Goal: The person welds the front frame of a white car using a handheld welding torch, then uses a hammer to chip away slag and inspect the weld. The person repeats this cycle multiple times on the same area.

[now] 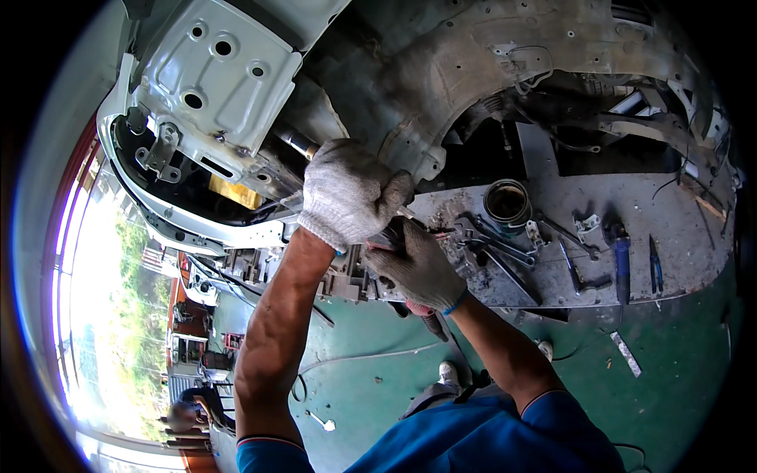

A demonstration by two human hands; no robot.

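Note:
My left hand, in a pale knitted work glove, is closed with its fingers curled, beside the lower edge of the grey car body panel. What it grips is hidden by the glove. Just below and to the right, my right hand, also gloved, is wrapped round a dark tool. A red part with a dark tapered end shows under the right wrist; whether it belongs to that tool I cannot tell. A shiny metal cylinder lies just behind the left hand.
The grey workbench carries an open can, several wrenches, a blue angle grinder and pliers. A bare wheel-arch panel spans the back. A hose crosses the green floor. Another person is at far left.

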